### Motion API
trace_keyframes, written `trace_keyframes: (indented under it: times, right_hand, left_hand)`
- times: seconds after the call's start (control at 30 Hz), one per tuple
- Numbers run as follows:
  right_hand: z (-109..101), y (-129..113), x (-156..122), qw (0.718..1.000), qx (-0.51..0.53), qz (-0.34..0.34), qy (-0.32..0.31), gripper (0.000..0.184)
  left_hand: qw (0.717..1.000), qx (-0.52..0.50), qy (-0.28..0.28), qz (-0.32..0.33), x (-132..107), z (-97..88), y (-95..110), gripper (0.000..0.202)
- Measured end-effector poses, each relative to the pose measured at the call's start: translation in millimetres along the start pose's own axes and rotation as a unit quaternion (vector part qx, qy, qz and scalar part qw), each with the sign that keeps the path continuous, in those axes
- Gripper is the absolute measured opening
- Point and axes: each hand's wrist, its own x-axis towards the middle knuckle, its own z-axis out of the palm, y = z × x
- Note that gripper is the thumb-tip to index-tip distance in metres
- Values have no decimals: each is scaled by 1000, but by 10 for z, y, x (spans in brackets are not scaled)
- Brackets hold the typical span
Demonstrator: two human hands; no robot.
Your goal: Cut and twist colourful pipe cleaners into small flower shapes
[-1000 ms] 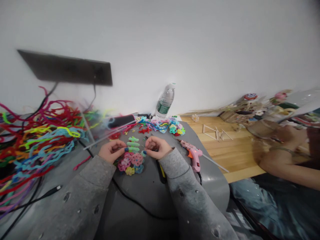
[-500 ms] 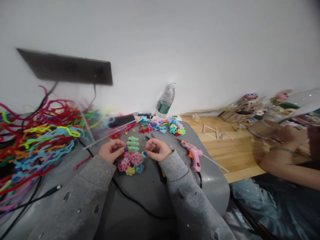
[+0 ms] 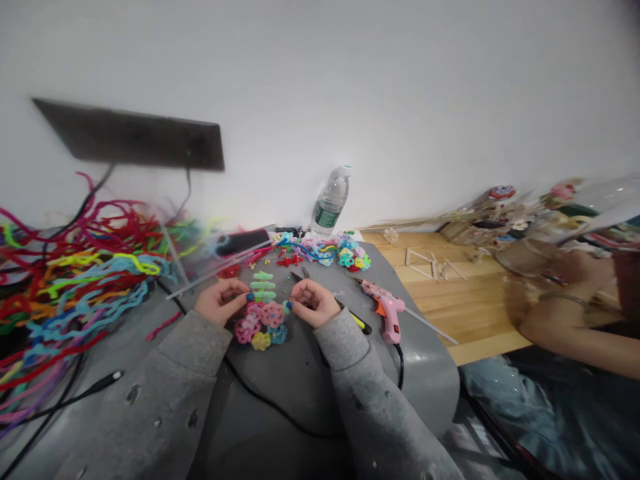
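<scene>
1. Work position: the light-green fuzzy piece with stacked crossbars (image 3: 263,285) is between the two hands, directly above the cluster of pink, blue and yellow fuzzy flowers (image 3: 273,315) on the grey smooth-topped desk (image 3: 300,400).
2. Left hand (image 3: 223,303): thumb and forefinger are pinched on the left edge of the light-green piece.
3. Right hand (image 3: 314,303): thumb and forefinger are pinched on a small pale-teal fuzzy tip (image 3: 287,306) beside the cluster. Whether this tip joins the light-green piece cannot be determined.
4. Done, as judged from the present layout: the flowers of the cluster are formed and grouped, and the crossbars of the light-green piece are shaped.
5. In hand: handling of the light-green piece and the teal tip appears unfinished. Any bond between the light-green piece and the cluster cannot be confirmed.
6. Finished stock: a heap of multicoloured fuzzy flowers (image 3: 353,257) lies at the back, with small red fuzzy pieces (image 3: 289,261) near it.
7. Unworked stock: a large tangle of multicoloured fuzzy stems (image 3: 95,287) lies loose at the left.
8. Tools: the pink glue gun (image 3: 389,307) and the black-and-yellow-handled tool (image 3: 361,323) lie at the right, neither one held.
</scene>
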Motion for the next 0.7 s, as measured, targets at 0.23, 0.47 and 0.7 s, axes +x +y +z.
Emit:
trace_keyframes:
  times: [0.23,0.47,0.7]
  right_hand:
    - [34,3,-14,1000,-6,2,8,21]
    - [74,-10,-54,1000,9,3,13,21]
    - [65,-2,-55,999,32,19,13,26]
  left_hand:
    - [1000,19,1,1,5,-6,-5,42]
    - [1000,3,4,-1,1,-5,-6,42]
    - [1000,6,14,-9,-3,-3,-6,43]
